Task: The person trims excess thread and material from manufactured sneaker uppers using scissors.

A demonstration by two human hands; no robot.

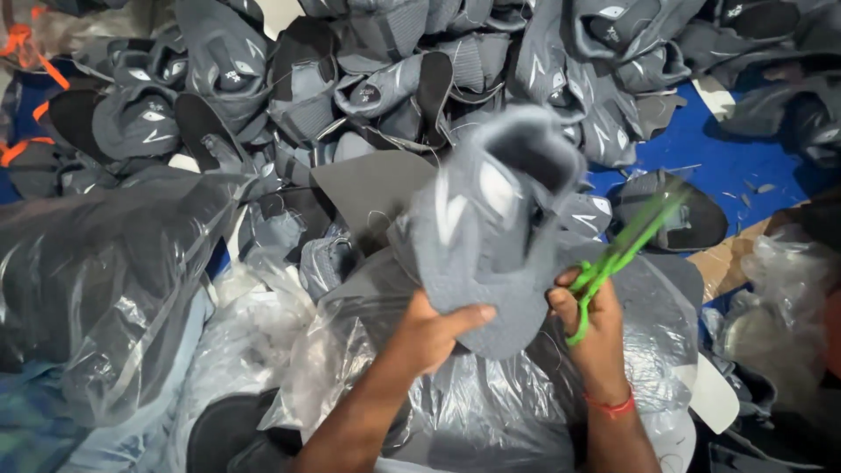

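A: Far left first. What's there?

B: Big clear plastic bag (pixel 96 280) stuffed with dark pieces, lying at the left edge. Orange straps (pixel 35 66) in the top left corner. Behind, a heap of grey shoe uppers (pixel 289 79) runs across the whole top of the view.

A: Left hand?

B: Left hand (pixel 438 328) comes up from bottom centre, clamped on the lower edge of a grey shoe upper (pixel 491 228). Thumb lies across the front of the fabric, fingers hidden behind it.

A: Orientation of that upper?

B: Long axis near vertical, tilted slightly right. Open collar end points up and away, toward the heap. The rounded lower end points down toward the person. It's held in the air above crumpled clear plastic (pixel 491 412) in the lap area, blurred by motion.

A: Upper relative to the hands?

B: It sits above and between them. Left hand grips its bottom left; right hand is just beside its bottom right edge, can't tell if touching.

A: Right hand?

B: Right hand (pixel 596 328) closed around the handles of green scissors (pixel 618 254), red thread on the wrist. Blades point up and right, blurred, so blade gap unreadable. Hands are near each other but apart.

A: Further right?

B: Blue floor cover (pixel 736 166), brown cardboard (pixel 727 258), more clear plastic at the right edge.
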